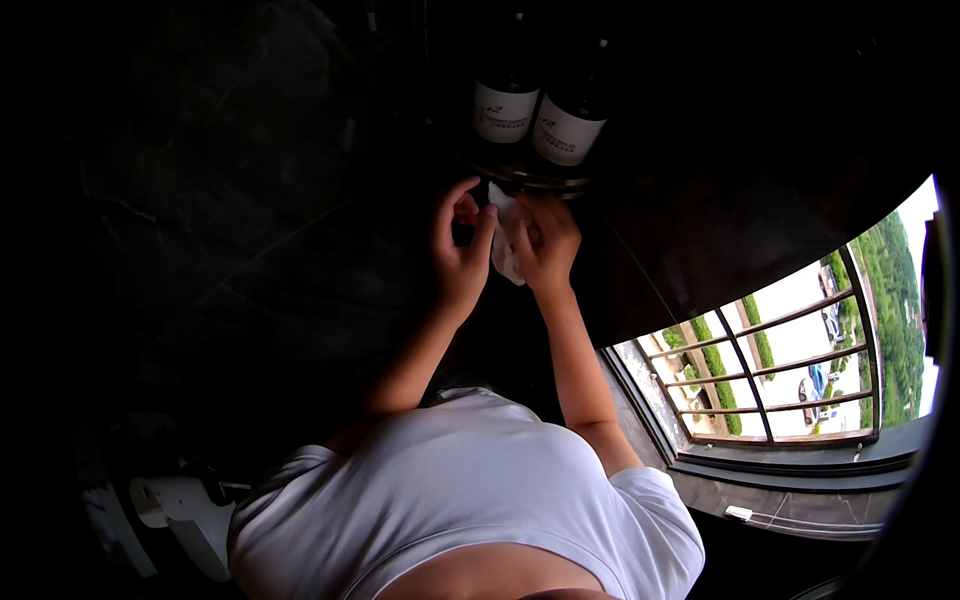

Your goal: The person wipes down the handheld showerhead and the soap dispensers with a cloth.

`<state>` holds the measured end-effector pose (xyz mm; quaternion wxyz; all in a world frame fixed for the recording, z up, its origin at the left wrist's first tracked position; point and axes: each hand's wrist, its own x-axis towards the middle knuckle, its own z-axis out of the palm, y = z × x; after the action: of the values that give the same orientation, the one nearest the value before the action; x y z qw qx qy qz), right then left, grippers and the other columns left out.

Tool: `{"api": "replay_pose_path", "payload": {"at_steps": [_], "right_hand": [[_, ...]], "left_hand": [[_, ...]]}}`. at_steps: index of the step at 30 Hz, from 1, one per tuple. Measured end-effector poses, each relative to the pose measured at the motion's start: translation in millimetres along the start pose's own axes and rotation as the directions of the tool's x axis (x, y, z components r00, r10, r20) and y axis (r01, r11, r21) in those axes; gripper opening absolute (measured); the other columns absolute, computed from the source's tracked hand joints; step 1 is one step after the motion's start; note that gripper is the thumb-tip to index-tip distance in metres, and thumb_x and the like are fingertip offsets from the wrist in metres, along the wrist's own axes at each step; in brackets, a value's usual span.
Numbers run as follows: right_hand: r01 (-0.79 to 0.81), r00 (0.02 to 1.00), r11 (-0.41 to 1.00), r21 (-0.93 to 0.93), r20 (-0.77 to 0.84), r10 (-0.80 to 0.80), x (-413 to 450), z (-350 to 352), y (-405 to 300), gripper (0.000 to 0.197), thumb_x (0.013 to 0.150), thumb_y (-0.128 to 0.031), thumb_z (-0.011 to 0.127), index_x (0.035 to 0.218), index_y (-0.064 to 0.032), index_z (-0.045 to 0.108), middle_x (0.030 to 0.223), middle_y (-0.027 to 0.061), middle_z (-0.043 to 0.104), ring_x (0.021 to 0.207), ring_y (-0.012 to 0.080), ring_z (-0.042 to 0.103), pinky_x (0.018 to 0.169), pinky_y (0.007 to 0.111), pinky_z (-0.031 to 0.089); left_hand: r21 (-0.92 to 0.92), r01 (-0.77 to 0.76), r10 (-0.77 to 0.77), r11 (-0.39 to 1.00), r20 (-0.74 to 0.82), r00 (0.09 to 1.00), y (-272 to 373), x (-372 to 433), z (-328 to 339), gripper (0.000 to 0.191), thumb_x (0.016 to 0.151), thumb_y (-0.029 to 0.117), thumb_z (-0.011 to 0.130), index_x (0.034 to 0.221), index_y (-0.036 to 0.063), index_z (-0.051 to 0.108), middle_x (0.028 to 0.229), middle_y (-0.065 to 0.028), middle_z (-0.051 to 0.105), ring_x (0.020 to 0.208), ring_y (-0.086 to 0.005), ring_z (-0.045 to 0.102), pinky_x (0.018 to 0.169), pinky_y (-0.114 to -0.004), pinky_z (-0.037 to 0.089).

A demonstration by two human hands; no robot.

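Note:
A crumpled white tissue or cloth [507,259] is gripped in my right hand [553,244], between the thumb and the fingers. Just to the left, my left hand [459,251] has its thumb and forefinger spread apart. Its thumb tip is at the edge of the white piece; whether it touches is hard to tell. Beyond both hands are two dark bottles, a left one [505,112] and a right one [568,129], with white labels that bear writing. They stand side by side on a shelf with a shiny metal rim [536,180].
Dark, faintly veined stone wall [247,255] spreads to the left. At the right is a window with metal bars [757,371], with parked cars and greenery outside. A white paper roll [184,514] hangs at the lower left. Much of the scene is in deep shadow.

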<state>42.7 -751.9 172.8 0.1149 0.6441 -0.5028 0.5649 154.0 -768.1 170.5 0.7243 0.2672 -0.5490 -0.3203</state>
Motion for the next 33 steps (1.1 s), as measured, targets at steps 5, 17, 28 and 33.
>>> {"api": "replay_pose_path", "payload": {"at_steps": [5,17,28,33], "right_hand": [[-0.111,0.993,0.993,0.05,-0.028,0.113,-7,8,7,0.017,0.072,-0.006,0.068,0.089,-0.006,0.067,0.075,0.0112,0.06,0.065,0.0252,0.057,0.059,0.03,0.046],[-0.523,0.807,0.615,0.59,0.108,0.581,-14,13,2,0.013,0.076,-0.001,0.071,0.086,0.0019,0.064,0.081,0.0044,0.065,0.077,0.0089,0.059,0.067,0.021,0.046],[-0.325,0.92,0.817,0.477,-0.039,0.389,-17,14,12,0.011,0.077,-0.002,0.067,0.087,0.0014,0.066,0.077,0.0074,0.063,0.072,0.0127,0.059,0.067,0.024,0.045],[-0.214,0.963,0.929,0.301,-0.096,0.253,-10,10,11,0.011,0.076,0.0,0.067,0.086,0.0004,0.066,0.075,0.0091,0.062,0.069,0.0132,0.059,0.063,0.023,0.045]], "left_hand": [[0.246,-0.252,0.195,0.936,0.234,0.953,-13,5,-1,0.019,0.08,0.002,0.064,0.098,0.0064,0.067,0.08,-0.0061,0.056,0.074,-0.0179,0.055,0.067,-0.029,0.044],[0.067,-0.055,0.04,0.996,0.215,0.976,-18,3,1,0.015,0.082,0.001,0.062,0.097,0.0032,0.067,0.083,-0.0065,0.062,0.076,-0.015,0.059,0.069,-0.025,0.046],[-0.044,0.172,-0.155,0.984,0.26,0.953,-29,0,4,0.018,0.083,0.0,0.06,0.099,0.0038,0.067,0.086,-0.0044,0.065,0.074,-0.0093,0.058,0.068,-0.022,0.045],[0.036,0.143,-0.147,0.989,0.278,0.949,-34,0,0,0.018,0.084,0.001,0.059,0.1,0.0048,0.067,0.087,-0.0036,0.065,0.074,-0.008,0.057,0.067,-0.02,0.044]]}}
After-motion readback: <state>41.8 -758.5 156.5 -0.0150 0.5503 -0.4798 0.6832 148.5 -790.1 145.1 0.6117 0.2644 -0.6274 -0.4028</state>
